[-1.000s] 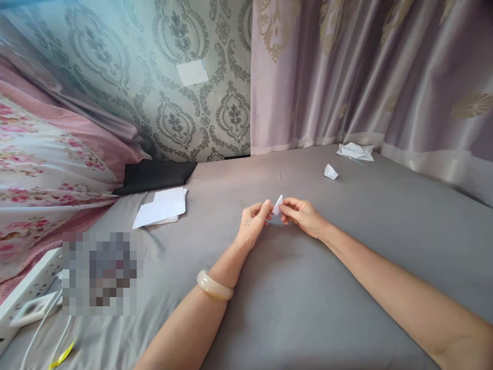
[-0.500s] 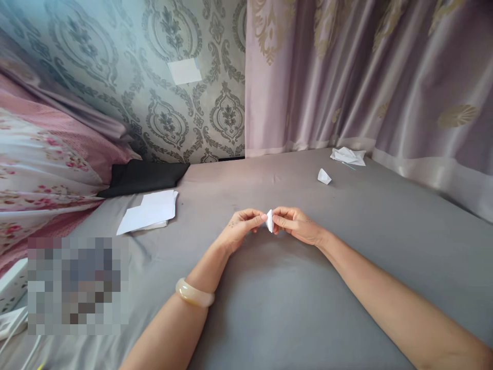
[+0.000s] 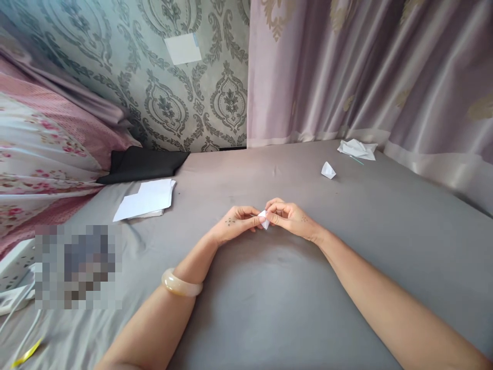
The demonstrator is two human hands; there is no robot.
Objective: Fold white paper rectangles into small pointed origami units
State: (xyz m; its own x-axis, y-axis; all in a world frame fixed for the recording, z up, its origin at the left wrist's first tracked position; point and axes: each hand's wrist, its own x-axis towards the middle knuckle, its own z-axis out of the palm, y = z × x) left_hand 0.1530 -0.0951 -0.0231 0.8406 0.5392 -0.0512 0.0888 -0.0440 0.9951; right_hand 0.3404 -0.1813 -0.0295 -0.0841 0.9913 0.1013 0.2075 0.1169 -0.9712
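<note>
As left hand [image 3: 233, 224] pinches folded paper [image 3: 265, 222], right hand [image 3: 292, 218] grips it.

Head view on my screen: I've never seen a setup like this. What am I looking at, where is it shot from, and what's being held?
There is no machine here, just a person's two bare hands. The camera is worn on the head, looking forward and down, so the arms reach in from the bottom of the picture. The left hand, with a pale bangle on its arm, and the right hand hold a small folded white paper between their fingers.

Below them is a grey sheet. On its left lie some flat papers, with a black cloth just beyond. Far right are a separate paper shape and a paper pile. Near left, beside a power strip, one patch is pixelated, so I can't tell what's there.
</note>
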